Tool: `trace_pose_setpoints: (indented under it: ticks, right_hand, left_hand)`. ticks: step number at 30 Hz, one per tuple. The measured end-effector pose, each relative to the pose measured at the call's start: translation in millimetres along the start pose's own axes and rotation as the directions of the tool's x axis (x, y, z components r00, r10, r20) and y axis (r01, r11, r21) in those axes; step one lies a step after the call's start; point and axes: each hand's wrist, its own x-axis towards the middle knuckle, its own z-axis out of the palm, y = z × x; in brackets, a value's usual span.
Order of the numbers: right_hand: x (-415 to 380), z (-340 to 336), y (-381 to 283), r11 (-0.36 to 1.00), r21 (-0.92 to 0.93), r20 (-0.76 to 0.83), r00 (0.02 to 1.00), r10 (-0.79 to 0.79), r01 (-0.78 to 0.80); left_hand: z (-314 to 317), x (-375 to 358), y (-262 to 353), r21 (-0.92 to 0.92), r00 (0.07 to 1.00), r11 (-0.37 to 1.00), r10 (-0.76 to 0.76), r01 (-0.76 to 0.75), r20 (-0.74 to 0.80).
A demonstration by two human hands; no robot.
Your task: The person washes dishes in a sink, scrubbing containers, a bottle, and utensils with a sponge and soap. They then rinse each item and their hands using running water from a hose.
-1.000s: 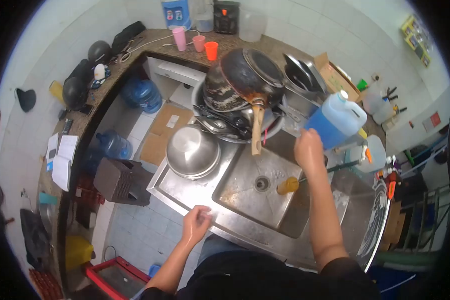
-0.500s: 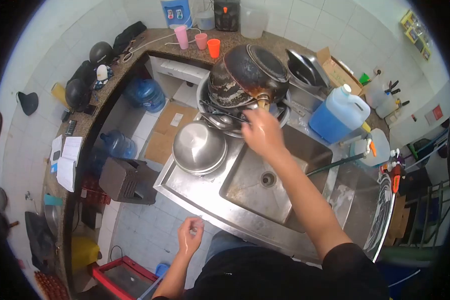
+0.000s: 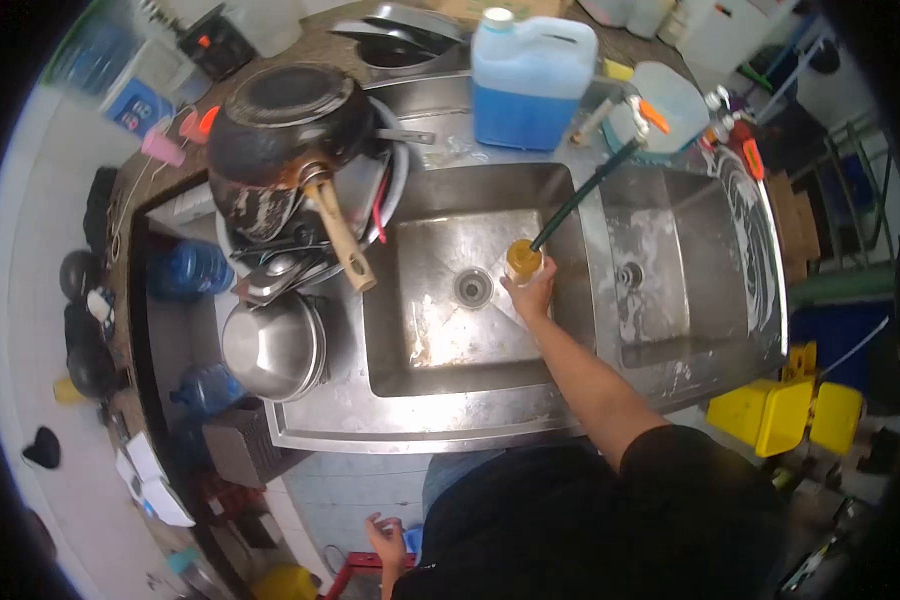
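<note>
My right hand (image 3: 532,290) is over the large sink basin (image 3: 420,235), its fingers round the yellowish end piece (image 3: 523,258) of a dark green hose (image 3: 585,198). The hose runs up to an orange-handled tap (image 3: 654,116). Low beside my body, my left hand (image 3: 387,540) hangs with nothing in it, its fingers loosely bent and apart. Left of the basin, blackened pans (image 3: 285,120) are piled upside down in a large metal bowl (image 3: 402,185); one wooden handle (image 3: 340,235) sticks out toward the basin. Upturned steel bowls (image 3: 270,345) are stacked in front.
A jug of blue liquid (image 3: 532,95) stands behind the basin. To the right is a second basin (image 3: 660,270) with suds on its rim. More pans (image 3: 400,40) lie on the back counter. Yellow bins (image 3: 770,415) stand at the lower right.
My right hand has left the wooden pan handle and moved right to the hose end in the basin. My left hand has dropped lower. The view has turned right.
</note>
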Motion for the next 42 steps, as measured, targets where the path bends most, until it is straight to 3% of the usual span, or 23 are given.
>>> trace_pose_setpoints:
  ticks: [2, 4, 7, 8, 9, 10, 13, 14, 15, 16, 18, 19, 21, 22, 23, 26, 28, 30, 32, 35, 36, 39, 42]
  right_hand:
    - [12.3, -7.5, -11.8, 0.998, -0.005, -0.044, 0.997, 0.062, -0.062]
    - [25.0, -14.0, -9.2, 1.000, 0.031, 0.036, 0.999, 0.001, -0.002]
    - [46.4, -11.1, 18.1, 0.994, 0.011, 0.172, 0.979, -0.113, 0.113]
    - [47.0, -11.9, 21.0, 0.988, -0.011, 0.198, 0.968, -0.151, 0.156]
    - [44.2, -15.8, 17.0, 0.983, 0.005, 0.238, 0.954, -0.181, 0.185]
    - [33.4, -21.8, 9.9, 0.979, 0.032, 0.273, 0.941, -0.202, 0.201]
    - [-6.4, -55.4, -38.9, 0.989, 0.079, 0.399, 0.905, -0.149, 0.128]
    - [-18.0, -65.0, -47.6, 0.980, 0.096, 0.423, 0.884, -0.199, 0.174]
    - [-24.8, -76.5, -57.1, 0.969, 0.110, 0.440, 0.863, -0.249, 0.223]
    - [-36.6, -101.0, -87.0, 0.961, 0.122, 0.467, 0.840, -0.275, 0.246]
    - [-49.4, -140.5, -130.1, 0.916, 0.199, 0.476, 0.783, -0.401, 0.349]
    - [-53.5, -151.6, -140.6, 0.859, 0.290, 0.434, 0.742, -0.510, 0.421]
    - [-61.8, -167.6, -157.8, 0.814, 0.424, 0.265, 0.805, -0.531, 0.397]
    - [-68.4, -179.5, -161.1, 0.854, 0.414, 0.217, 0.878, -0.427, 0.314]
    - [-70.2, -188.9, -150.7, 0.831, 0.453, 0.166, 0.885, -0.435, 0.323]
    - [-63.7, -218.0, -121.8, 0.703, 0.637, 0.043, 0.896, -0.441, 0.316]
    - [-55.2, -262.5, -103.3, 0.840, 0.469, 0.036, 0.945, -0.326, 0.272]
    - [-44.1, -317.3, -90.0, 0.909, 0.287, -0.035, 0.951, -0.306, 0.303]
    - [-35.7, -384.2, -95.3, 0.975, 0.134, 0.130, 0.972, -0.194, 0.177]
    - [-22.8, -460.4, -69.3, 0.979, -0.101, 0.256, 0.956, -0.146, 0.176]
    - [-15.8, -481.1, -50.7, 0.970, -0.180, 0.288, 0.951, -0.108, 0.165]
    - [3.0, -544.1, -16.1, 0.954, -0.292, 0.326, 0.945, 0.029, 0.072]
    - [24.7, -607.1, 27.0, 0.930, -0.366, 0.374, 0.918, 0.133, 0.014]
  left_hand:
    - [-16.2, -7.8, -9.9, 0.048, 0.998, 0.997, -0.055, 0.055, 0.004]
    - [-24.6, -16.1, 0.7, 0.067, 0.990, 0.988, -0.140, 0.141, -0.033]
    - [-27.1, -10.7, 34.7, 0.045, 0.996, 0.998, 0.049, -0.046, -0.068]
    - [-21.0, 3.9, 32.4, 0.130, 0.970, 0.977, 0.190, -0.171, -0.153]
    - [-6.0, 6.2, 81.2, 0.192, 0.952, 0.948, 0.279, -0.253, -0.127]
    - [23.8, 17.2, 143.0, 0.243, 0.925, 0.910, 0.367, -0.336, -0.096]
    - [113.9, 69.7, 227.2, 0.050, 0.744, 0.743, 0.666, -0.668, 0.051]
    - [142.8, 78.2, 268.6, 0.050, 0.790, 0.805, 0.566, -0.591, 0.236]
    - [177.1, 91.5, 300.2, -0.029, 0.757, 0.806, 0.567, -0.591, 0.324]
    - [205.3, 101.3, 325.2, -0.059, 0.700, 0.787, 0.578, -0.614, 0.418]
    - [259.8, 135.5, 340.3, -0.296, 0.463, 0.652, 0.727, -0.698, 0.507]
    - [296.8, 153.6, 321.5, -0.479, 0.518, 0.694, 0.720, -0.538, 0.462]
    - [315.9, 140.9, 367.2, -0.660, 0.458, 0.686, 0.714, -0.306, 0.530]
    - [320.3, 127.6, 390.1, -0.687, 0.469, 0.697, 0.687, -0.207, 0.555]
    - [327.4, 113.9, 408.9, -0.667, 0.510, 0.744, 0.556, 0.047, 0.656]
    - [356.4, 68.8, 437.4, -0.621, 0.367, 0.782, 0.565, 0.047, 0.739]
    - [378.4, 37.2, 446.3, -0.553, 0.260, 0.817, 0.505, 0.162, 0.823]
    - [397.0, -4.0, 458.9, -0.469, 0.169, 0.882, 0.455, 0.053, 0.874]
    - [434.7, -25.9, 459.2, -0.418, 0.126, 0.902, 0.430, -0.112, 0.894]
    - [511.3, -71.6, 458.3, -0.329, 0.233, 0.877, 0.259, 0.351, 0.937]
    - [555.2, -77.9, 446.1, -0.271, 0.127, 0.822, 0.240, 0.501, 0.963]
    - [659.0, -124.5, 424.6, -0.034, -0.103, 0.699, 0.153, 0.714, 0.983]
    - [760.4, -178.4, 393.9, 0.071, -0.131, 0.633, 0.048, 0.771, 0.990]
